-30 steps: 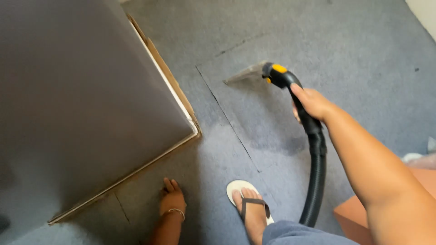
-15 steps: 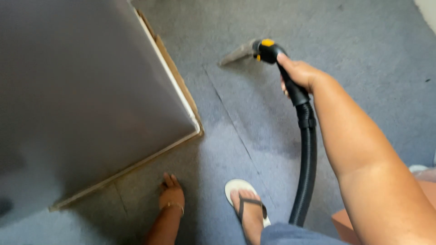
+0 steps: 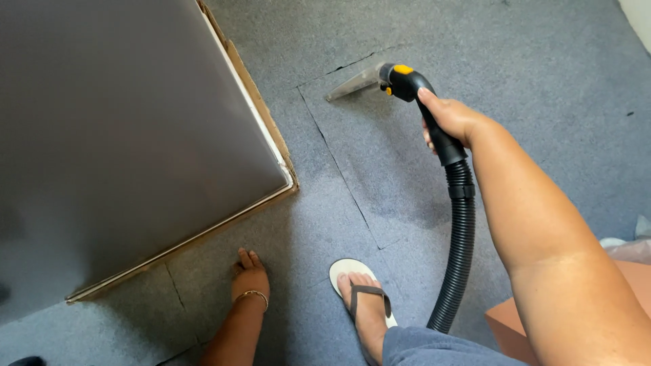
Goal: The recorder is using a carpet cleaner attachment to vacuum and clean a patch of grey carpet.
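We see grey carpet tiles (image 3: 542, 81); beside the big grey panel (image 3: 122, 135) rest our left hand (image 3: 249, 279), sandalled foot (image 3: 366, 308) and clear nozzle (image 3: 354, 83).

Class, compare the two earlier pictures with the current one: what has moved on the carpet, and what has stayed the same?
The right hand has pushed the black vacuum handle forward, so its clear nozzle now lies further up the grey carpet, near a seam between tiles. Its grip has not changed. The left hand stays flat on the carpet beside the grey panel, and the sandalled foot has not shifted.
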